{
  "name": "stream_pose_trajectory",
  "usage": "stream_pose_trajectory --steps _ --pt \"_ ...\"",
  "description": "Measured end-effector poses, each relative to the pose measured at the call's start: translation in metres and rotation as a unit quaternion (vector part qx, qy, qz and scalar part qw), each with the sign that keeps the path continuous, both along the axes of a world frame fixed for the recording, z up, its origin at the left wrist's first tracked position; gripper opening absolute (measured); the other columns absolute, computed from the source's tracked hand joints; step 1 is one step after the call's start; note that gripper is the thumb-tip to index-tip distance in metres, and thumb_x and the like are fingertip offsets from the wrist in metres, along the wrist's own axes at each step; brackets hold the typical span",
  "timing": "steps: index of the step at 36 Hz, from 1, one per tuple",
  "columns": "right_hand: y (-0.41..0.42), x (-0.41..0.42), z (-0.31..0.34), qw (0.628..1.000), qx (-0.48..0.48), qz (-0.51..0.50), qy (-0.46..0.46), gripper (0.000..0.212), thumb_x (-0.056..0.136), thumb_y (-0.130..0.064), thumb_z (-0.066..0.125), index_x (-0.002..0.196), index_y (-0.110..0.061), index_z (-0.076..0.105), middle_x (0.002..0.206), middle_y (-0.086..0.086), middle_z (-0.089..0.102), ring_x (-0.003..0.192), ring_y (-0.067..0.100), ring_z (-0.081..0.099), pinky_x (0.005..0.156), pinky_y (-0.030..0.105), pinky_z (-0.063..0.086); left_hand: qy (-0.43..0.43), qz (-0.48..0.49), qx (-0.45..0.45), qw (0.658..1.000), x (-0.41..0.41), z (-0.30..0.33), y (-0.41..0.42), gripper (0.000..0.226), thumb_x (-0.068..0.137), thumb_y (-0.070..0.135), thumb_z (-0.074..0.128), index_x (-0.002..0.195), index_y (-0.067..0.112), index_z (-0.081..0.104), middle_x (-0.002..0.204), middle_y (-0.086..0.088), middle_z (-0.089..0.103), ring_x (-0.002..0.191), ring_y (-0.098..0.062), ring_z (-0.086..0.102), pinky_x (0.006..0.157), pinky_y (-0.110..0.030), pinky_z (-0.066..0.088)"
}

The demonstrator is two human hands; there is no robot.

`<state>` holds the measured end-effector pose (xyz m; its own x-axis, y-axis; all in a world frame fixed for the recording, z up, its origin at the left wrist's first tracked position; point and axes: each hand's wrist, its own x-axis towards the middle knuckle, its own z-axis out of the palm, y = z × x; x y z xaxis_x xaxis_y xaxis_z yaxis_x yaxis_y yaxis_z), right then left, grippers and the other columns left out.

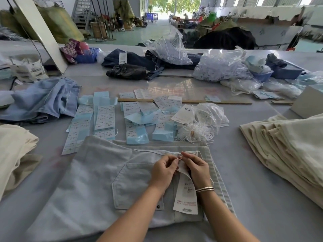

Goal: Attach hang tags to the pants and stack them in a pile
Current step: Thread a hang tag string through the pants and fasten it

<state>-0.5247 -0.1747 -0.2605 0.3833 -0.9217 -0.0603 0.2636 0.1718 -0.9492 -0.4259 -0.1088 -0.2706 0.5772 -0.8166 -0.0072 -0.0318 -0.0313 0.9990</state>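
Fingers [176, 158] of the left hand [163, 172] and of the right hand [197, 169] meet tip to tip at the waistband, both curled and pinching the top of a white hang tag [186, 194]; whether a string runs between them cannot be told. The hang tag lies with its long axis running from the waistband toward the near edge of the table [262, 198], printed face up. It rests on pale grey pants [97, 172] spread flat at the near edge, waistband toward the far edge, a back pocket [134, 186] just left of the hands. Beyond the waistband lie rows of blue and white label strips [104, 119] and a bundle of white strings [194, 131]. A stack of cream pants [286, 151] sits at the right edge, well apart from the hands; cream fabric [14, 149] and light blue jeans [43, 102] occupy the left edge. Clear bags of strings [220, 67] and dark jeans [132, 67] line the far edge. Bare grey table shows between the pants and the right stack. Behind stands a warehouse hall with a green floor [153, 30].
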Motion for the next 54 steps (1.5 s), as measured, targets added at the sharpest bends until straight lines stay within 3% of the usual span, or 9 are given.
stream_pose_trajectory --steps 6,15,30,34,38,42,48,51,54 --pt "0.003 0.001 0.003 1.000 0.001 -0.004 -0.006 0.019 0.085 0.010 0.058 0.092 -0.002 0.071 0.077 0.002 0.075 0.071 0.008 0.069 0.063 0.015 0.053 -0.001 0.012 -0.004 1.000 0.001 -0.003 -0.001 0.012 0.094 0.018 0.060 0.083 0.020 0.065 0.071 0.005 0.067 0.065 -0.004 0.060 0.069 -0.024 0.052" --pt "0.004 0.002 0.004 1.000 -0.004 -0.014 0.002 0.022 0.085 0.010 0.059 0.093 -0.006 0.072 0.075 -0.001 0.073 0.066 0.004 0.066 0.062 0.014 0.053 0.001 0.012 -0.003 1.000 0.001 -0.003 -0.001 0.011 0.093 0.019 0.061 0.082 0.021 0.065 0.071 0.004 0.067 0.067 -0.008 0.060 0.071 -0.030 0.052" --pt "0.004 0.004 0.000 1.000 -0.018 -0.009 0.024 0.021 0.086 0.007 0.060 0.101 -0.004 0.070 0.069 -0.003 0.071 0.057 0.000 0.061 0.058 0.012 0.050 0.011 0.007 -0.009 1.000 0.002 -0.006 -0.001 0.009 0.093 0.020 0.061 0.086 0.020 0.067 0.073 0.005 0.068 0.068 -0.004 0.061 0.067 -0.021 0.051" --pt "0.002 0.006 -0.005 0.995 -0.067 -0.011 0.077 0.018 0.086 0.007 0.061 0.095 -0.004 0.072 0.065 0.001 0.067 0.052 0.001 0.056 0.055 0.012 0.048 -0.001 0.011 -0.010 1.000 0.003 -0.007 -0.002 0.011 0.093 0.019 0.061 0.086 0.022 0.068 0.081 0.003 0.071 0.076 -0.006 0.064 0.072 -0.021 0.052" --pt "0.001 0.007 -0.009 0.990 -0.094 -0.015 0.102 0.019 0.085 0.007 0.063 0.093 -0.006 0.074 0.070 -0.004 0.069 0.055 0.001 0.057 0.058 0.012 0.048 -0.006 0.021 0.001 1.000 0.003 -0.007 -0.002 0.013 0.093 0.018 0.061 0.085 0.024 0.069 0.082 0.002 0.071 0.079 -0.013 0.065 0.078 -0.031 0.055" --pt "0.002 0.010 -0.011 0.979 -0.145 -0.022 0.140 0.026 0.083 0.005 0.066 0.086 -0.021 0.073 0.085 0.003 0.071 0.069 0.000 0.064 0.067 0.013 0.051 0.005 0.028 0.022 0.999 0.003 -0.005 -0.002 0.014 0.093 0.018 0.061 0.084 0.023 0.070 0.080 -0.004 0.072 0.078 -0.023 0.067 0.080 -0.043 0.056" --pt "0.003 0.007 -0.010 0.916 -0.311 -0.017 0.253 0.016 0.080 0.001 0.071 0.091 -0.010 0.076 0.083 -0.008 0.067 0.083 0.010 0.063 0.080 0.015 0.047 -0.005 0.036 0.047 0.998 0.002 0.003 -0.002 0.015 0.094 0.015 0.059 0.089 0.021 0.071 0.079 -0.009 0.072 0.069 -0.016 0.064 0.081 -0.043 0.056" --pt "0.002 0.003 -0.008 0.947 -0.237 -0.015 0.215 0.018 0.083 0.002 0.067 0.090 -0.013 0.073 0.085 -0.002 0.069 0.080 0.010 0.064 0.075 0.013 0.049 -0.025 0.017 0.065 0.997 0.000 0.010 0.001 0.015 0.094 0.017 0.058 0.101 0.013 0.072 0.089 -0.010 0.073 0.082 -0.017 0.065 0.087 -0.039 0.053" --pt "-0.002 -0.001 -0.005 0.980 -0.135 -0.032 0.141 0.020 0.087 0.005 0.061 0.089 -0.012 0.070 0.083 0.006 0.070 0.069 0.009 0.061 0.065 0.017 0.050 -0.044 -0.012 0.044 0.998 0.002 0.017 0.015 0.022 0.094 0.014 0.057 0.110 0.026 0.066 0.105 0.006 0.069 0.092 -0.010 0.066 0.086 -0.027 0.054"
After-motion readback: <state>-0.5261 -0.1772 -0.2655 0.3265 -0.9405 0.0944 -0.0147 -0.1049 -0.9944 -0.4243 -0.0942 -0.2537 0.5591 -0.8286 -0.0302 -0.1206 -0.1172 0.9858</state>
